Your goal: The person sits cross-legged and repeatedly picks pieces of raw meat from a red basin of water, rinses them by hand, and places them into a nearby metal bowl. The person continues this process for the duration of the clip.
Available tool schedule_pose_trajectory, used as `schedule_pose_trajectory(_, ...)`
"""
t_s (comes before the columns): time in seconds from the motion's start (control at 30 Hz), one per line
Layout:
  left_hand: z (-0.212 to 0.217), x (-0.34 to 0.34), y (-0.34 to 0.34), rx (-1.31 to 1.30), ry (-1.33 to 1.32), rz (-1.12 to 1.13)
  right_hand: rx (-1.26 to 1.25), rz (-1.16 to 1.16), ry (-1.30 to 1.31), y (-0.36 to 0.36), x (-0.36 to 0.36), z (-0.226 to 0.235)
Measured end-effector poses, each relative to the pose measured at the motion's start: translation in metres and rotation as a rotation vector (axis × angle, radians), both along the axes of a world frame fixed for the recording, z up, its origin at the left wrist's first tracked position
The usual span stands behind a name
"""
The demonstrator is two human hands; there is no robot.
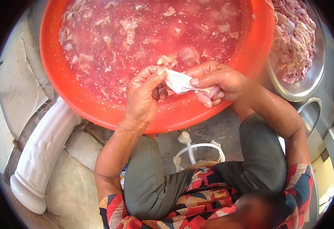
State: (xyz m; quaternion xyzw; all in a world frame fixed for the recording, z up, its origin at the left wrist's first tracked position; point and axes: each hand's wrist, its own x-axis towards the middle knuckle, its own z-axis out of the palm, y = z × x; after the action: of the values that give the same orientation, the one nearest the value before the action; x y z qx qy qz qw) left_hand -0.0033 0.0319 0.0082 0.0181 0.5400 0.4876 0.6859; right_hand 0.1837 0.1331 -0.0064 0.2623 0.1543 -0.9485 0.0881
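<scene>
Above the near rim of a large red-orange basin [65,100], both my hands grip one wet piece of raw meat. Its white, skin-like part [178,81] is stretched between them. My left hand [145,89] pinches the left end between thumb and fingers. At the other end, my right hand [217,81] is closed around a pinkish part, with the thumb pressed on top and some of it showing below the fingers. Cloudy pink water [148,45] in the basin holds whitish scraps and meat pieces, many half sunk. The exact kind of meat I cannot tell.
A metal bowl [297,94] heaped with pink meat pieces [297,42] stands at the far right. Near it is a second metal rim [315,110]. A white moulded column [44,152] lies at the left. White tubing [192,152] sits on the floor between my knees.
</scene>
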Motion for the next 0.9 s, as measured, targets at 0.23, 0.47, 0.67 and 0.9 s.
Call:
schedule_pose_trajectory(0.23, -0.001, 0.000, -0.002, -0.008, 0.104, -0.036, -0.006, 0.022, 0.019, 0.000, -0.001, -0.001)
schedule_pose_trajectory(0.47, 0.000, 0.002, 0.000, -0.054, 0.186, -0.012, -0.018, 0.030, -0.007, 0.001, -0.002, 0.000)
schedule_pose_trajectory(0.67, -0.006, 0.000, -0.003, -0.033, 0.220, -0.042, 0.028, 0.027, -0.030, 0.000, -0.001, 0.002)
schedule_pose_trajectory(0.9, -0.029, -0.026, -0.010, 0.142, 0.475, -0.166, 0.807, -0.040, -0.205, 0.025, 0.033, 0.046)
